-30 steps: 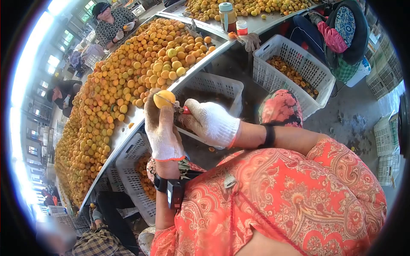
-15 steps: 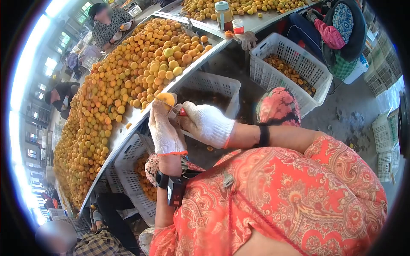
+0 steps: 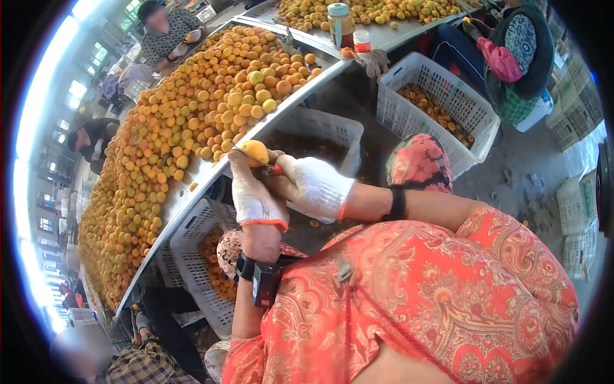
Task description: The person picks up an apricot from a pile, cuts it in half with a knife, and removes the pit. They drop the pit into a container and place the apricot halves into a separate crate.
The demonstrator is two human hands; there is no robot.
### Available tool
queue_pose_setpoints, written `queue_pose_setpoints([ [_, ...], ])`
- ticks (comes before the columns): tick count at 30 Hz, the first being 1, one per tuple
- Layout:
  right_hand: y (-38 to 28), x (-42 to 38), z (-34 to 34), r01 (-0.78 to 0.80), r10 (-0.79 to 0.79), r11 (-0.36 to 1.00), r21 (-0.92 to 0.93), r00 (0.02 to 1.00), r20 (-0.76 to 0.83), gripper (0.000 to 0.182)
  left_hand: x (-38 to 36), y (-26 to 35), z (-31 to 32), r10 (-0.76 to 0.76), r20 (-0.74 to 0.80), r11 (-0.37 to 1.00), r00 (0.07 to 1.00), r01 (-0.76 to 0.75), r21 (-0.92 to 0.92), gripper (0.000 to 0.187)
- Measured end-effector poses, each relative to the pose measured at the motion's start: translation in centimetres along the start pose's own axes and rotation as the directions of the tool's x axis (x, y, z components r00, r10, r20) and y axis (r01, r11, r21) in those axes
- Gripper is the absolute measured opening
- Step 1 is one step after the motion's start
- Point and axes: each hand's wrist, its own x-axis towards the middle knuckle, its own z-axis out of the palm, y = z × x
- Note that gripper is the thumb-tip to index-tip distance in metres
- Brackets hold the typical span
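An orange-yellow apricot (image 3: 255, 152) is held in the gloved fingers of my left hand (image 3: 251, 192), just off the metal table's edge. My right hand (image 3: 314, 185), in a white knitted glove, is closed on a small tool with a red handle (image 3: 277, 169); its blade is mostly hidden by the fruit and fingers. Both hands are close together. Beside them, a large heap of apricots (image 3: 192, 109) covers the metal table (image 3: 206, 174).
White crates stand below the table: one with cut fruit (image 3: 192, 246), one dark inside (image 3: 350, 137), and another with cut fruit (image 3: 476, 105) at the right. A bottle (image 3: 339, 25), red jar (image 3: 361, 42) and glove (image 3: 374, 62) lie near the table corner. Several people sit around.
The apricot has turned in my left hand, showing more of its rounded skin. My left hand has tilted and shifted slightly right, and my right hand has moved slightly right.
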Motion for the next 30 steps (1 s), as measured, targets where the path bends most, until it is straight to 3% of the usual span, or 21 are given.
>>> queue_pose_setpoints([
  [3, 0.3, 0.0, 0.2, 0.104, -0.102, 0.994, 0.024, 0.993, -0.055, 0.035, 0.3, 0.0, -0.4, -0.004, 0.014, 1.000, 1.000, 0.004, -0.003, 0.053],
  [5, -0.4, 0.0, -0.4, 0.019, -0.018, 0.997, -0.073, 1.000, 0.009, 0.035, -0.7, 0.5, 0.8, 0.039, -0.016, 0.999, 0.999, -0.039, -0.002, 0.051],
  [6, -0.8, -0.2, -0.8, 0.054, -0.056, 0.994, -0.098, 0.998, -0.014, 0.030, -0.8, 0.6, 0.5, 0.042, -0.013, 0.999, 0.999, -0.042, -0.002, 0.051],
  [9, -1.8, -0.4, -1.8, -0.024, 0.043, 0.969, -0.246, 0.996, 0.075, 0.027, -0.5, 0.4, -0.5, 0.170, 0.086, 0.978, 0.982, -0.179, 0.105, 0.047],
  [11, -1.9, -0.8, -1.6, -0.008, 0.015, 0.979, -0.202, 0.999, 0.036, 0.026, -0.5, 0.3, -0.3, 0.239, 0.120, 0.968, 0.964, -0.246, 0.047, 0.045],
  [13, -2.1, -0.9, -1.7, 0.004, -0.004, 0.987, -0.160, 1.000, -0.001, 0.026, -1.3, 0.7, 0.1, 0.221, 0.133, 0.969, 0.966, -0.233, 0.079, 0.042],
  [15, -2.6, -1.0, -1.9, -0.017, 0.018, 0.980, -0.197, 1.000, 0.005, 0.027, -3.6, 1.6, 1.4, 0.049, 0.119, 0.998, 0.992, -0.054, 0.045, 0.041],
  [18, -2.3, -1.3, -1.7, 0.011, -0.014, 0.981, -0.195, 1.000, -0.015, 0.029, -3.1, 1.3, 1.4, 0.006, 0.055, 1.000, 0.998, -0.007, 0.019, 0.042],
  [24, -2.0, -1.3, -1.8, -0.038, 0.042, 0.963, -0.268, 0.999, 0.009, 0.031, -1.6, 0.9, 1.2, 0.048, -0.015, 0.999, 0.999, -0.048, -0.009, 0.046],
  [26, -1.6, -1.2, -1.8, -0.059, 0.062, 0.964, -0.260, 0.998, 0.006, 0.031, -0.9, 0.9, 0.4, 0.094, 0.090, 0.993, 0.991, -0.100, 0.064, 0.041],
  [30, -0.5, -1.2, -1.5, -0.013, 0.009, 0.976, -0.217, 1.000, -0.017, 0.029, 0.3, 0.7, -0.5, 0.123, 0.080, 0.992, 0.989, -0.125, 0.025, 0.036],
])
